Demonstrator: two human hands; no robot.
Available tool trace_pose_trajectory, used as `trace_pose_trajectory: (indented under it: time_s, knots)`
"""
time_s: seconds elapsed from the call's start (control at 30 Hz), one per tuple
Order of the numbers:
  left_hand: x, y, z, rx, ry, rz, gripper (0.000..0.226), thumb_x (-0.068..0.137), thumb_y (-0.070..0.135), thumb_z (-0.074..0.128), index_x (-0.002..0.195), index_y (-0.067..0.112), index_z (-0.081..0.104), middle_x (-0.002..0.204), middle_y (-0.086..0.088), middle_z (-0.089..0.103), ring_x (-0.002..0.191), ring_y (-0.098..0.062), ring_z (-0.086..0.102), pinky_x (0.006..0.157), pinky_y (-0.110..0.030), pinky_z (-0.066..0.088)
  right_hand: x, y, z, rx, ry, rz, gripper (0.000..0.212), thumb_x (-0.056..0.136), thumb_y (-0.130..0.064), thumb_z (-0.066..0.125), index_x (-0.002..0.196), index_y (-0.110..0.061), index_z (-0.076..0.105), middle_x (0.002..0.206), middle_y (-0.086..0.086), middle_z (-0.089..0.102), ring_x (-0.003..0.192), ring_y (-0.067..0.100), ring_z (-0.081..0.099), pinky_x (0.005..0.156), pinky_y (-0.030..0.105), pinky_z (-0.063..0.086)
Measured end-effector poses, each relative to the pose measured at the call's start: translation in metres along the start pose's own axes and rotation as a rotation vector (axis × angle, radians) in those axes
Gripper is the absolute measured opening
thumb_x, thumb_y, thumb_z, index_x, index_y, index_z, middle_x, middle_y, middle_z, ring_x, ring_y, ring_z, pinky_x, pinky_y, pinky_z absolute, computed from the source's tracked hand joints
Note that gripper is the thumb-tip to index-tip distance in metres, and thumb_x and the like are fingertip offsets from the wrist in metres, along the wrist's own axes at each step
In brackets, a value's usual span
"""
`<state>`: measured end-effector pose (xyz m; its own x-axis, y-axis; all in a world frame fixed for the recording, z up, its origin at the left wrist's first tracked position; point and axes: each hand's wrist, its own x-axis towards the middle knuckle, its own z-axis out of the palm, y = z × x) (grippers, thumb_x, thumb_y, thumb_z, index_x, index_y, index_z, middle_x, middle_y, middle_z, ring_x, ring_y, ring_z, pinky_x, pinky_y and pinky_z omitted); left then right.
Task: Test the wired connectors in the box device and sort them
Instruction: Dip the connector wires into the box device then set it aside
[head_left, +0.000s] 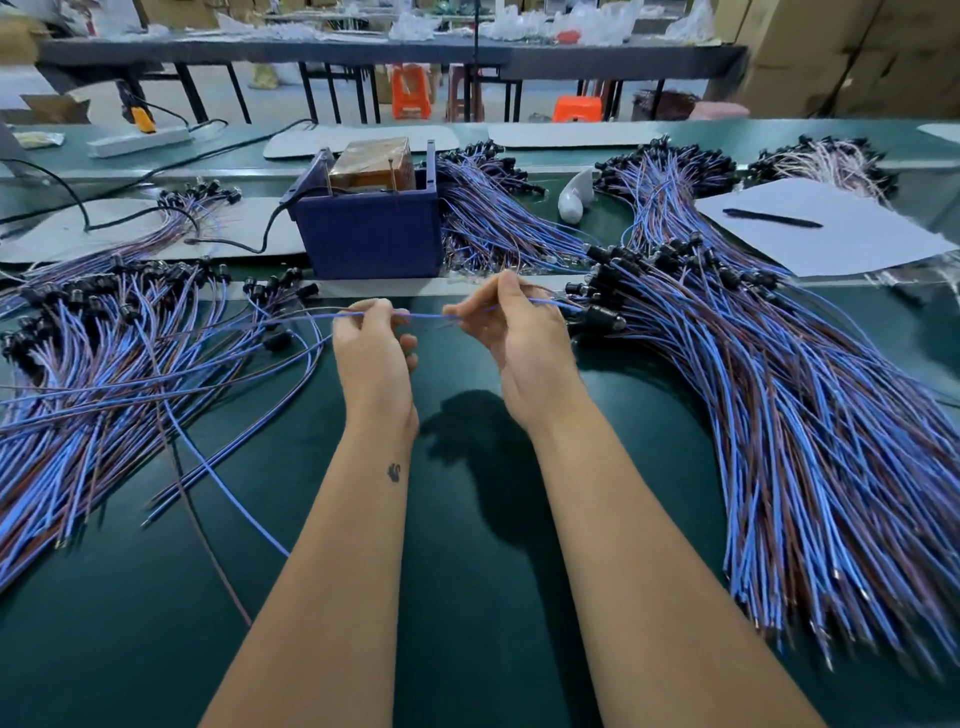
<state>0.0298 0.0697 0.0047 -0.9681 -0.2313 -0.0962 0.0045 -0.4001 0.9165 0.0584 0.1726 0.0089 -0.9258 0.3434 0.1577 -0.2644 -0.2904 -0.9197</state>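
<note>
I've got the left hand (375, 338) and right hand (511, 325) both pinching one blue lead (423, 315), held above the surface just before the blue tester box (371, 228). Risk: its connector end snags the right-hand pile (779, 395) and drags neighbours along.

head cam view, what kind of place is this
Most likely a factory assembly or testing line: big piles of blue and brown wired connectors on a green workbench, a blue box device, and more tables and cartons behind.
</note>
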Motion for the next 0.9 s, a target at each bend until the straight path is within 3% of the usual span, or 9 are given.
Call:
trace_pose_trajectory:
  time_s: [0.13, 0.23, 0.37, 0.47, 0.53, 0.63, 0.7, 0.8, 0.9]
  knots:
    - [-0.006, -0.001, 0.0, 0.121, -0.048, 0.102, 0.018, 0.099, 0.012, 0.046, 0.085, 0.024, 0.046, 0.072, 0.005, 0.06, 0.05, -0.002, 0.048, 0.049, -0.016, 0.037, 0.005, -0.023, -0.016, -0.096, 0.139, 0.036, 0.03, 0.107, -0.017, 0.033, 0.08, -0.012, 0.046, 0.041, -0.01, 0.034, 0.034, 0.007, 0.032, 0.041, 0.019, 0.034]
    - [-0.024, -0.008, 0.007, 0.355, -0.41, 0.282, 0.017, 0.098, 0.011, 0.053, 0.086, 0.022, 0.054, 0.069, 0.003, 0.053, 0.054, 0.0, 0.046, 0.054, -0.014, 0.037, 0.016, -0.05, -0.045, -0.536, 0.184, 0.038, 0.021, 0.102, -0.024, 0.043, 0.083, -0.017, 0.045, 0.056, -0.004, 0.044, 0.048, 0.012, 0.036, 0.056, 0.027, 0.033]
    - [-0.065, -0.028, 0.026, 0.457, -0.918, 0.403, 0.004, 0.091, 0.017, 0.067, 0.094, 0.02, 0.066, 0.061, 0.006, 0.047, 0.055, -0.007, 0.039, 0.054, -0.022, 0.035, 0.021, -0.087, -0.089, -1.189, 0.154, -0.041, 0.024, 0.097, -0.03, 0.047, 0.084, -0.011, 0.052, 0.074, 0.001, 0.052, 0.07, 0.022, 0.048, 0.059, 0.032, 0.033]
    - [-0.094, -0.046, 0.04, 0.681, -1.131, 0.632, 0.024, 0.085, 0.029, 0.073, 0.109, 0.029, 0.066, 0.07, 0.01, 0.056, 0.057, -0.002, 0.043, 0.059, -0.025, 0.043, 0.021, -0.108, -0.12, -1.45, 0.161, -0.069, 0.026, 0.098, -0.033, 0.045, 0.079, -0.017, 0.052, 0.081, 0.003, 0.054, 0.081, 0.028, 0.049, 0.063, 0.036, 0.033]
    - [-0.111, -0.055, 0.048, 0.894, -1.216, 0.751, 0.041, 0.087, 0.029, 0.071, 0.124, 0.036, 0.056, 0.079, 0.012, 0.057, 0.063, 0.0, 0.043, 0.062, -0.026, 0.043, 0.023, -0.118, -0.136, -1.566, 0.144, 0.024, 0.023, 0.098, -0.04, 0.047, 0.095, -0.019, 0.056, 0.1, 0.008, 0.06, 0.092, 0.03, 0.053, 0.073, 0.038, 0.041]
    - [-0.122, -0.061, 0.055, 1.006, -1.224, 0.822, 0.043, 0.091, 0.023, 0.063, 0.131, 0.032, 0.052, 0.089, 0.011, 0.058, 0.072, -0.001, 0.037, 0.063, -0.027, 0.035, 0.027, -0.12, -0.147, -1.844, 0.172, 0.184, 0.055, 0.095, -0.051, 0.05, 0.136, -0.015, 0.043, 0.136, 0.02, 0.046, 0.124, 0.037, 0.042, 0.1, 0.046, 0.036]
    - [-0.119, -0.058, 0.056, 0.977, -1.159, 0.81, 0.033, 0.092, 0.019, 0.058, 0.125, 0.025, 0.059, 0.095, 0.005, 0.062, 0.082, -0.009, 0.047, 0.067, -0.029, 0.038, 0.027, -0.113, -0.139, -1.912, 0.261, 0.1, 0.06, 0.094, -0.05, 0.05, 0.14, -0.015, 0.035, 0.141, 0.02, 0.035, 0.13, 0.038, 0.032, 0.104, 0.048, 0.029]
    - [-0.105, -0.053, 0.052, 1.055, -0.885, 0.766, 0.03, 0.092, 0.017, 0.052, 0.118, 0.021, 0.065, 0.107, -0.002, 0.066, 0.105, -0.024, 0.055, 0.084, -0.037, 0.042, 0.027, -0.091, -0.108, -1.787, 0.28, -0.102, 0.052, 0.092, -0.04, 0.051, 0.138, -0.019, 0.039, 0.134, 0.014, 0.037, 0.126, 0.034, 0.032, 0.102, 0.045, 0.026]
    - [-0.076, -0.045, 0.036, 1.221, -0.502, 0.645, 0.031, 0.092, 0.02, 0.048, 0.117, 0.023, 0.065, 0.112, -0.004, 0.061, 0.109, -0.028, 0.05, 0.086, -0.037, 0.038, 0.023, -0.058, -0.064, -1.592, 0.144, -0.15, 0.05, 0.091, -0.037, 0.055, 0.137, -0.023, 0.045, 0.133, 0.012, 0.042, 0.125, 0.033, 0.036, 0.102, 0.043, 0.028]
